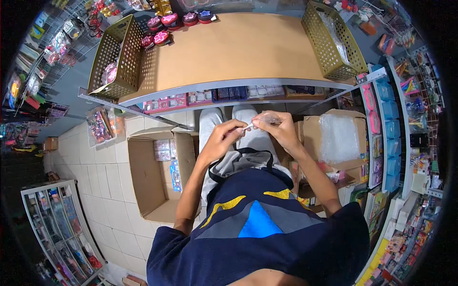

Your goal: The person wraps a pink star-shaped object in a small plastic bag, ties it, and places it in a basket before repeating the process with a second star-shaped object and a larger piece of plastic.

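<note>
Above my lap, my left hand point(224, 137) pinches one end of a small thin white piece point(247, 127) between thumb and fingertips. My right hand point(281, 131) closes on the other end, its fingertips almost meeting those of the left. Some crumpled clear plastic point(271, 117) shows along the right fingers. What the white piece is, I cannot tell. The grey trousers point(212, 119) and the front edge of the shelf point(238, 84) lie just beyond the hands.
Two olive perforated baskets point(131, 57) point(315, 24) stand at the shelf's ends. Round flower-topped items point(170, 20) sit at its back left. An open cardboard box point(143, 176) holds packets on the left floor; another box point(312, 138) with bubble wrap point(338, 138) is on the right.
</note>
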A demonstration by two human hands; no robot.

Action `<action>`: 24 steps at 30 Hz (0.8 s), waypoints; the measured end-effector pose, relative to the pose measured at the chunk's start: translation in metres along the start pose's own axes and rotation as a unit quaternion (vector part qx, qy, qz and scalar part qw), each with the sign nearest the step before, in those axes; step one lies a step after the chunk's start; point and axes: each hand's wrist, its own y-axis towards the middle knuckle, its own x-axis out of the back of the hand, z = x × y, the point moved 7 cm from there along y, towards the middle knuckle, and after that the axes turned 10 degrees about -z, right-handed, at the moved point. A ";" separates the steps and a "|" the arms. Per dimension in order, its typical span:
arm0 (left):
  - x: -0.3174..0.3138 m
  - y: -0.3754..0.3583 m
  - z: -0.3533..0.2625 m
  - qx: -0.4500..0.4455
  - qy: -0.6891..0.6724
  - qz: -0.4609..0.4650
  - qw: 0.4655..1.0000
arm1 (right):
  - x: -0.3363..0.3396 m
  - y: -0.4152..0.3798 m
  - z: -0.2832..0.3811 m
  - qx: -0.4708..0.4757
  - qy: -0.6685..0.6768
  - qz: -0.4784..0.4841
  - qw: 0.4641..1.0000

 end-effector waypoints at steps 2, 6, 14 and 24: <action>0.002 0.001 0.006 -0.040 -0.022 0.028 0.999 | 0.001 0.003 0.001 -0.010 -0.007 0.002 1.000; 0.002 0.000 -0.009 -0.094 0.084 0.033 0.992 | 0.004 0.007 0.003 -0.022 0.049 -0.029 0.998; -0.010 0.007 -0.030 -0.204 0.283 0.026 0.937 | 0.013 0.004 -0.009 -0.038 0.023 0.024 0.999; -0.019 0.015 0.009 0.009 0.177 0.144 0.973 | 0.004 -0.001 0.007 -0.036 -0.099 0.167 0.980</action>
